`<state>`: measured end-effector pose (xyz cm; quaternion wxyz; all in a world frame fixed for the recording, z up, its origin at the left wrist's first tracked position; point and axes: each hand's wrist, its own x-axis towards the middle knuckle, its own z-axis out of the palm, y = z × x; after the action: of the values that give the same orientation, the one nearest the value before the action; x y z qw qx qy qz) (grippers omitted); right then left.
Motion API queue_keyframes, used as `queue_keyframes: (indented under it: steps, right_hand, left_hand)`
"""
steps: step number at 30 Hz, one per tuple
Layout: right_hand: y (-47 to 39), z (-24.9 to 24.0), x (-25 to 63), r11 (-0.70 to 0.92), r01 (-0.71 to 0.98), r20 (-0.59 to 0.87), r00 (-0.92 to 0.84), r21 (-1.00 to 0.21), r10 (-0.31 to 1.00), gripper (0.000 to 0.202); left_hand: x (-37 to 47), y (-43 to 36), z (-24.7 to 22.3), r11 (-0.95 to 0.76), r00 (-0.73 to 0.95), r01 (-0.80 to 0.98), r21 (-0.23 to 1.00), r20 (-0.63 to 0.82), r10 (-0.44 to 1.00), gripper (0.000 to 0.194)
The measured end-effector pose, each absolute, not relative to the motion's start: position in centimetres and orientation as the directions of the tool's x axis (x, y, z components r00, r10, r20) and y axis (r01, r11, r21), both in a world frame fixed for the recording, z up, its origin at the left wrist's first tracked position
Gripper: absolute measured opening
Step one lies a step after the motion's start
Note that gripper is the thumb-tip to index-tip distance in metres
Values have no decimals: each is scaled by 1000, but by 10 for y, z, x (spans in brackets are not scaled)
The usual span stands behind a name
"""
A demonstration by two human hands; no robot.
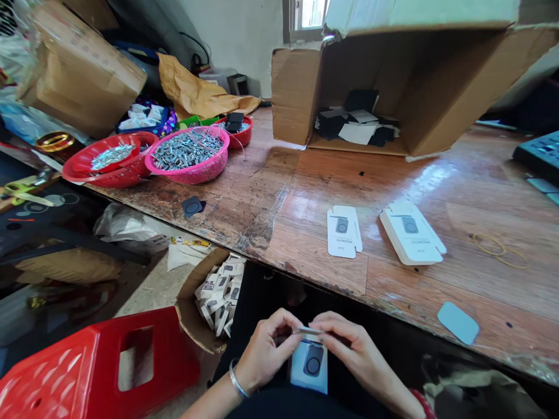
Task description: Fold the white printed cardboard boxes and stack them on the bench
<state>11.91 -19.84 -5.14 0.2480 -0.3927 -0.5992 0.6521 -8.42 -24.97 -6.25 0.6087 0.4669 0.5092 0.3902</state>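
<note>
A small white box (297,372) printed with a dark square gadget is held upright over my lap, just below the table's edge. My left hand (273,346) pinches its top left corner between thumb and fingers. On the other side, my right hand (347,343) grips the top right corner. Both sets of fingertips meet at the box's top flap, and part of that flap is hidden behind them. On the table ahead lie a single flat carton (343,235) and a stack of flat cartons (410,235) with the same print.
A cardboard box (299,96) lies open on its side, holding dark and white pieces. Pink (192,174) and red baskets (82,166) of metal parts stand left. Below are a carton of packed boxes (220,291) and a red stool (87,361). A rubber band (498,253) lies right.
</note>
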Motion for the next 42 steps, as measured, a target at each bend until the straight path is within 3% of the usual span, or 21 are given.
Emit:
queue_keyframes:
  steps: [4,8,13,19,28,34,42]
  right_hand:
    - [-206,-54,119,-42,210,-154,-554,-977,818,19]
    - [-204,-43,112,-118,261,-242,-517,-958,821,15]
    - [-195,-31,107,-261,319,-388,-451,-911,803,14]
    - [-189,-33,107,-287,325,-417,-470,-901,778,22]
    - [-189,-37,109,-126,327,-288,-510,-937,811,21]
    - [-207,-52,120,53,162,-56,-601,-985,797,22]
    - [-215,-61,124,-104,104,-143,-526,-989,839,25]
  left_hand:
    - [-84,-253,-65,155,139,31,987,-157,978,17]
    - [-80,-246,-54,106,87,159,982,-121,989,15]
    - [-80,-235,-29,166,78,340,926,-203,976,8]
    - [-85,-228,-25,373,87,188,909,-393,915,16]
    - [-89,-228,-36,252,162,203,946,-286,944,17]
    - [-89,-237,-41,189,100,237,953,-218,971,13]
    - [-87,-248,-55,82,115,179,980,-104,988,6]
